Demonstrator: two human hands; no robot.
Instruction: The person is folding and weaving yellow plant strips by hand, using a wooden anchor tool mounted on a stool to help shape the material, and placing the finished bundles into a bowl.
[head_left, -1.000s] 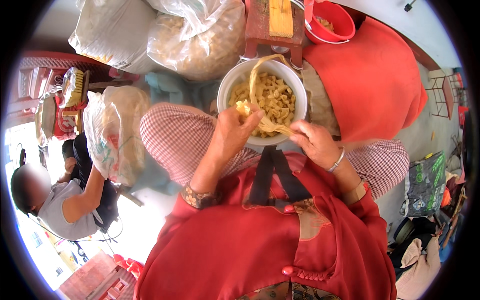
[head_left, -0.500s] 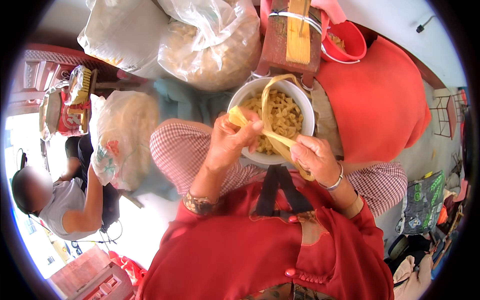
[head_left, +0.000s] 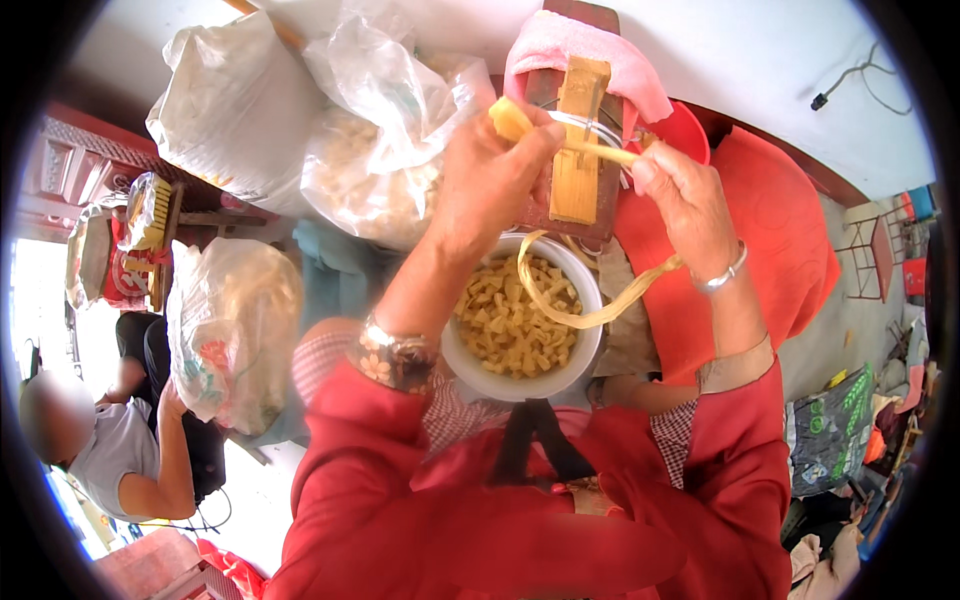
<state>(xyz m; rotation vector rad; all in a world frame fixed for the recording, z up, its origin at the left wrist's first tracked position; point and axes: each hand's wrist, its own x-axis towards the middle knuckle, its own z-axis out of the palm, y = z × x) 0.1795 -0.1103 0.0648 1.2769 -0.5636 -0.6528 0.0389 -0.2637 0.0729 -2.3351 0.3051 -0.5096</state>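
Yellow strip [head_left: 600, 150] runs taut from left hand [head_left: 490, 175] to right hand [head_left: 688, 205], passing above the wooden block [head_left: 573, 195], roughly crosswise to its length; contact unclear from here. Both hold it, neither nearer: left pinches the thicker end, right grips thumb-to-finger. Strip's yellow, narrow, ribbon-like; loose tail loops over the white bowl [head_left: 528, 388].

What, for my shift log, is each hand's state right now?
Left hand: closed, holding the yellow strip.
Right hand: closed, holding the same strip farther along.
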